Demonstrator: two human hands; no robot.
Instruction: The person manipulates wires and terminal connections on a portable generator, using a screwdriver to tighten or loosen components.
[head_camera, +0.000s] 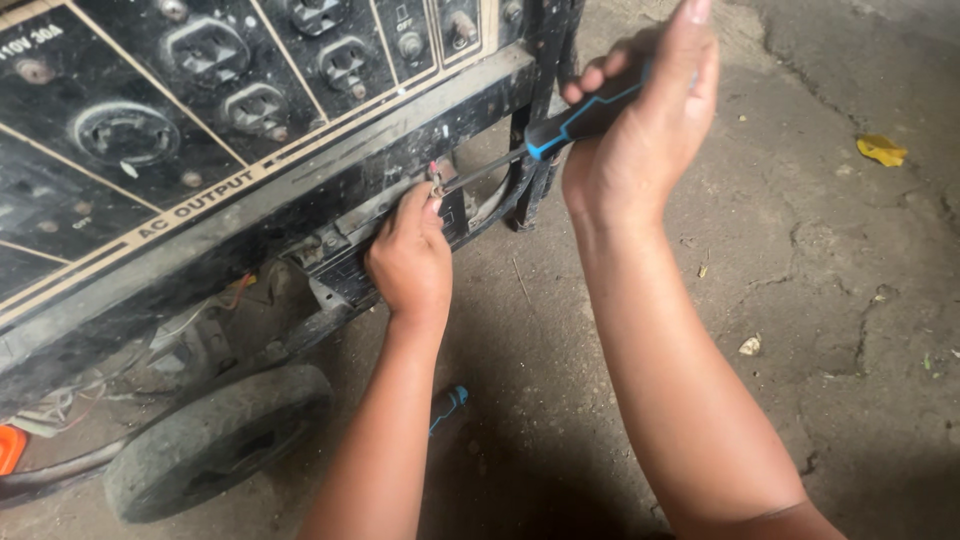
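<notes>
Screwdriver (560, 125) clenched in right hand (640, 130), tip at small screw (437, 183) pinched by left hand (410, 260) against generator frame (300, 200).

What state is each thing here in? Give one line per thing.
Screwdriver: gripped by right hand, tip at the frame.
Left hand: fingertips pinching a small part at the tip.
Generator: dusty, standing on the ground.
Wheel: resting on the floor.
</notes>
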